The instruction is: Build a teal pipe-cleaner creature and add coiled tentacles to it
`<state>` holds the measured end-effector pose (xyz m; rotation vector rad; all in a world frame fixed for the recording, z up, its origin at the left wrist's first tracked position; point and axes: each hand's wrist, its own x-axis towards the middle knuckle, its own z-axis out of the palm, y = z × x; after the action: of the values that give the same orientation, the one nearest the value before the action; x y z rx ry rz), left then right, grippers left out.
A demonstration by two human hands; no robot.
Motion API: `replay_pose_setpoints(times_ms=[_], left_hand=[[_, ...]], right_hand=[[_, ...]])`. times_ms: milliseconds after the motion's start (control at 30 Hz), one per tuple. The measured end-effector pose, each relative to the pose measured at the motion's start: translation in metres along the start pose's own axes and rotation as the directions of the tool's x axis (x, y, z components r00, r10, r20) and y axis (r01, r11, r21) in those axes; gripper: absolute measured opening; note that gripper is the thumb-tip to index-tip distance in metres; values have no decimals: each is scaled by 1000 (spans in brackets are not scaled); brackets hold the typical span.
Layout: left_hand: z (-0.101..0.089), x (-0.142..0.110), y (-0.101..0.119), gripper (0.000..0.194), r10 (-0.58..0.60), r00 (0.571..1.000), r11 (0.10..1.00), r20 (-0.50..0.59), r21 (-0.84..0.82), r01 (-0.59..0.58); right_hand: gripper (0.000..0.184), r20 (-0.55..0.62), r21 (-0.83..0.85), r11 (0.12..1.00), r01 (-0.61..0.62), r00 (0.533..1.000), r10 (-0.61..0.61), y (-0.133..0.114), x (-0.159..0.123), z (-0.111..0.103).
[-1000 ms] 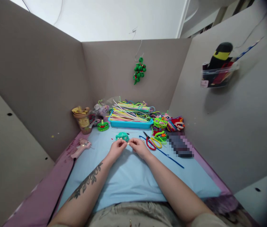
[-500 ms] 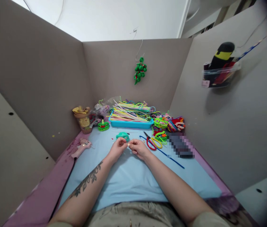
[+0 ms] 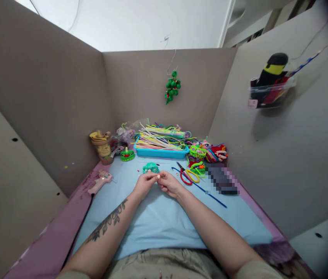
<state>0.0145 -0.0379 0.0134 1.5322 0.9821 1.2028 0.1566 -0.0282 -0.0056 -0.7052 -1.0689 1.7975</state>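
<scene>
**Two-Handed Fingertip Work on a Small White Piece**

From where I stand, the step in hand looks like fine handling of the small white piece (image 3: 158, 176). It sits where the fingertips of the left hand (image 3: 145, 184) and right hand (image 3: 169, 184) meet; both pinch it. The next move likely calls for a steady, light grip.

Pose: forearms converge over the tabletop (image 3: 158, 223); the right hand's lower fingers curl inward.

Position: the teal fuzzy piece (image 3: 151, 167) lies just beyond the left hand; scissors (image 3: 191, 175) lie right of the right hand.
</scene>
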Motion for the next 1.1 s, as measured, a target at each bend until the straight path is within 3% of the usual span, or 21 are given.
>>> replay_pose_setpoints(times_ms=[100,200,300,367,433,533,700,867,967,1100], left_hand=[[-1,2,1,23,121,989,990,-85,82,-114],[-1,2,2,23,108,985,991,-137,90,-96],[-1,1,3,25,45,990,995,-134,91,-33],[-2,1,3,25,27,993,994,-118,104,-15],[-3,1,2,25,9,995,995,-102,102,1],[-5,1,-1,28,-43,997,998,-61,45,46],[-7,1,-5,31,-95,995,988,7,-122,96],[-7,2,-7,32,-119,993,969,25,-213,122],[-4,3,-7,32,-138,990,959,1,-249,134],[0,2,-3,35,-166,986,950,-3,-267,159]], right_hand=[[40,-28,-79,994,77,996,-79,2,2,4],[32,-85,-286,920,269,949,-304,-2,1,7],[17,-19,-595,658,463,810,-586,-8,-4,7],[11,62,-709,498,500,748,-661,-12,-8,6],[12,88,-744,434,508,719,-689,-13,-10,6],[13,63,-728,456,511,713,-698,-13,-10,6],[15,37,-635,576,514,765,-643,-15,-10,7],[14,6,-635,611,473,794,-608,-12,-9,5],[12,-32,-688,559,462,751,-660,-9,-8,6],[10,25,-775,404,486,663,-749,-10,-10,9]])
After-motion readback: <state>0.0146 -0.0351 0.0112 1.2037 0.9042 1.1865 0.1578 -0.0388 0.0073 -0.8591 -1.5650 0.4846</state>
